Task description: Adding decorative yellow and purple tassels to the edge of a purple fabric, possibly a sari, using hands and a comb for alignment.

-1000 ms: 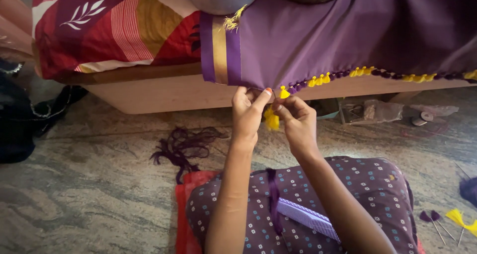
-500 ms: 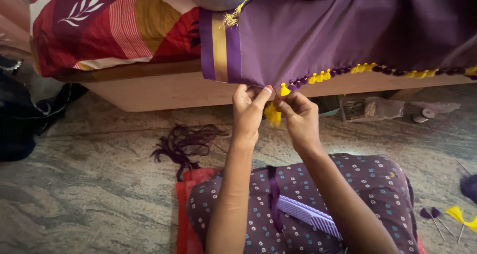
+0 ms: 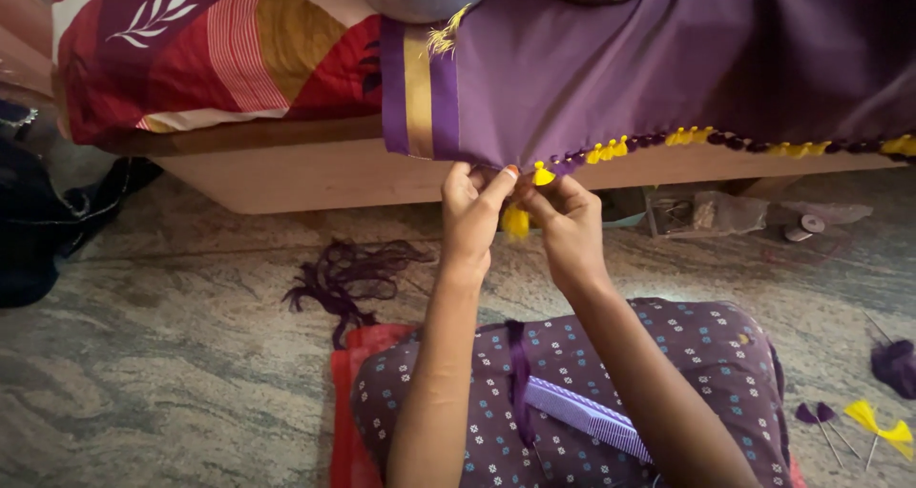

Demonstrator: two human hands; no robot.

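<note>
A purple cloth (image 3: 620, 68) with a gold stripe hangs over the edge of a wooden bed, its hem trimmed with yellow and purple tassels (image 3: 687, 139). My left hand (image 3: 469, 211) pinches the hem near its left corner. My right hand (image 3: 565, 223) is closed beside it, fingertips meeting the left hand's. A loose yellow tassel (image 3: 516, 222) hangs between the two hands, just under the hem. Which hand grips the tassel is hard to tell.
A purple comb (image 3: 582, 419) and a strand of purple thread (image 3: 516, 373) lie on my lap. A tangle of purple thread (image 3: 348, 273) sits on the stone floor. Finished tassels (image 3: 863, 419) lie at the right. A red patterned bedcover (image 3: 210, 49) is at the upper left.
Both hands have risen slightly toward the hem, and the yellow tassel has moved up with them, closer to the cloth's edge.
</note>
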